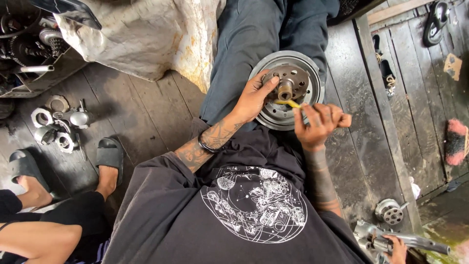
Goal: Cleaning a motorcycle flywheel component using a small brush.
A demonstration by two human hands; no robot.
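Fingers (267, 84) of the left hand (254, 98) are curled on the clutch hub (291, 83) resting on the lap; the right hand (317, 121) is closed around a yellow-tipped tool (292, 103), which could slip and gouge the hub if pressed askew.

A single head-worn camera looks steeply down, close over the wearer's dark printed shirt (234, 210) and lap, taking in the dark wooden plank floor (146, 117) on both sides.
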